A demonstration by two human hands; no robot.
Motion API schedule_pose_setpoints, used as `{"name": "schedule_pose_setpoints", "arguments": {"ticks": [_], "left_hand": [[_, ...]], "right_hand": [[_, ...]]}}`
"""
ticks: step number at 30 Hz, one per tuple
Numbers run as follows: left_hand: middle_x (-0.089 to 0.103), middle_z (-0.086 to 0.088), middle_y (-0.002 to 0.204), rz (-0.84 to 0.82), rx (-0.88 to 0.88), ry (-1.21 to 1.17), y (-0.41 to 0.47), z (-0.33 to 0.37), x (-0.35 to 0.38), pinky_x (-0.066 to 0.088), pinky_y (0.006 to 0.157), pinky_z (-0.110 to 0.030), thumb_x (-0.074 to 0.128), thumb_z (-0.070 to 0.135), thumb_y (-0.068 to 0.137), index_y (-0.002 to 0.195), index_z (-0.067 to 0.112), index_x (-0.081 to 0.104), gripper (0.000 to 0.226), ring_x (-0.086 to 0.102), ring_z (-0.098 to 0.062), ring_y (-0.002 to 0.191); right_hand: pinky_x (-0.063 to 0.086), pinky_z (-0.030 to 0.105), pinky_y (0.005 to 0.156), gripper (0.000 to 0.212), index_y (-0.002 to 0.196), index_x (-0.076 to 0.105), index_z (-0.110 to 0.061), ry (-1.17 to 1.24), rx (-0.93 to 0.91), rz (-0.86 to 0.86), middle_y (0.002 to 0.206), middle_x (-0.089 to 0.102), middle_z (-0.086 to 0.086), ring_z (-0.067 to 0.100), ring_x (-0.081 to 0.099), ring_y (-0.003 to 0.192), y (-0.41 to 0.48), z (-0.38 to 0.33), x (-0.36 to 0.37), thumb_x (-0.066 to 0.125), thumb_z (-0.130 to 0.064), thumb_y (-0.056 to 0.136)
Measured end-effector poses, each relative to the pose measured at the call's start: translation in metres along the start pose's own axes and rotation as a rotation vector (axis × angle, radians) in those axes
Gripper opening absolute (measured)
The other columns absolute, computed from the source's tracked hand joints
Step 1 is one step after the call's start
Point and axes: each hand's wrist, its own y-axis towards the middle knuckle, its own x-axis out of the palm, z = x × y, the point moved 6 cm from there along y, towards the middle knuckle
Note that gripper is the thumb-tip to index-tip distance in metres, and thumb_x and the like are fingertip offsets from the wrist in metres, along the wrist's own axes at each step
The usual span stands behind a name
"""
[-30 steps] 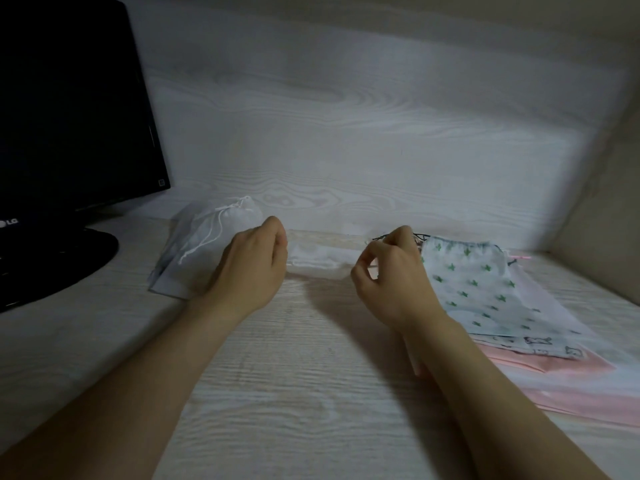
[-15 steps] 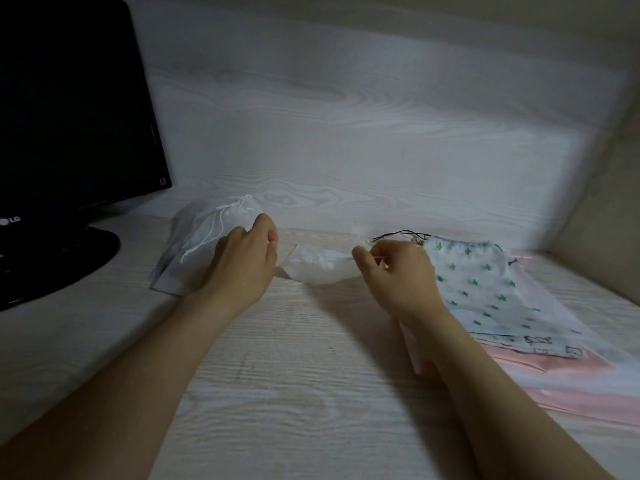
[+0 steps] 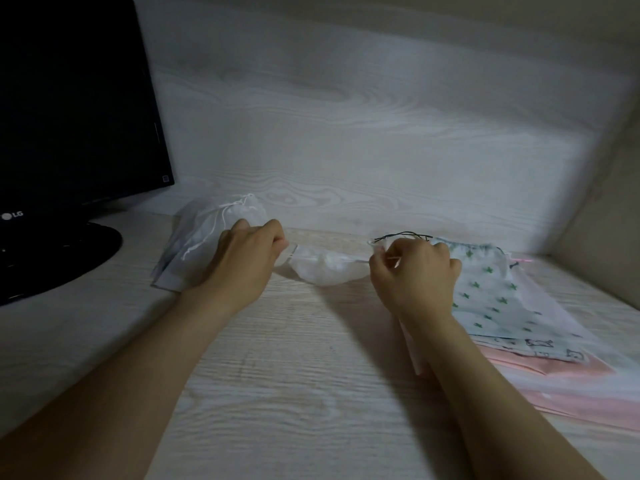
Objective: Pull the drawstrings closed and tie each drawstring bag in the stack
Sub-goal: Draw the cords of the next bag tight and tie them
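DONE: cinched white bag (image 3: 211,244) set aside far left | NOW: sheer bag (image 3: 325,273) at centre between left hand (image 3: 247,259) and right hand (image 3: 415,275); fingers curled, pinching what seem its cords; mouth part gathered | LEFT: its knot; stack (image 3: 502,306) right, untied

Pale whitewashed wood-grain desk top (image 3: 277,375) and matching wood-grain back panel (image 3: 346,116): matt, finely ridged grain. Black flat monitor (image 3: 69,98): smooth plastic, slight sheen; its round black base (image 3: 69,258) duller. Tied white drawstring bag (image 3: 207,233): thin, half-sheer cloth, soft white cord. Small gathered white bag (image 3: 325,270): similar filmy, crinkled fabric. Green cactus-print white bag (image 3: 491,299): matt woven cloth with thin black cord (image 3: 401,233). Flat pink bags (image 3: 554,393): smooth, matt fabric.
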Motion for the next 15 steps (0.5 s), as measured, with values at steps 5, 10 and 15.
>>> {"name": "schedule_pose_setpoints", "arguments": {"ticks": [5, 10, 15], "left_hand": [[0.055, 0.006, 0.101, -0.095, 0.009, -0.009, -0.005, 0.001, 0.005, 0.036, 0.089, -0.041, 0.034, 0.028, 0.108, 0.1, 0.025, 0.059, 0.026, 0.042, -0.021, 0.099], [0.046, 0.004, 0.111, -0.055, 0.102, -0.049, -0.004, 0.0, 0.011, 0.048, 0.095, -0.038, 0.049, 0.016, 0.109, 0.107, 0.018, 0.067, 0.019, 0.051, -0.019, 0.099], [0.045, 0.007, 0.1, 0.022, 0.155, 0.054, -0.004, 0.01, 0.004, 0.048, 0.085, -0.039, 0.059, 0.019, 0.105, 0.105, 0.023, 0.074, 0.016, 0.051, -0.02, 0.093]], "right_hand": [[0.025, 0.04, 0.084, 0.036, 0.078, 0.064, -0.027, 0.125, -0.06, -0.163, 0.091, 0.063, -0.002, 0.029, 0.043, 0.1, -0.005, -0.01, 0.003, 0.038, -0.048, 0.092], [0.044, 0.036, 0.079, 0.012, 0.08, 0.068, -0.026, 0.065, -0.202, -0.235, 0.084, 0.06, -0.006, 0.021, 0.056, 0.089, -0.007, -0.012, 0.009, 0.06, -0.034, 0.073], [0.044, 0.031, 0.07, 0.008, 0.088, 0.075, -0.024, 0.013, -0.199, -0.288, 0.092, 0.064, 0.001, 0.023, 0.062, 0.091, -0.009, -0.011, 0.015, 0.069, -0.027, 0.084]]}}
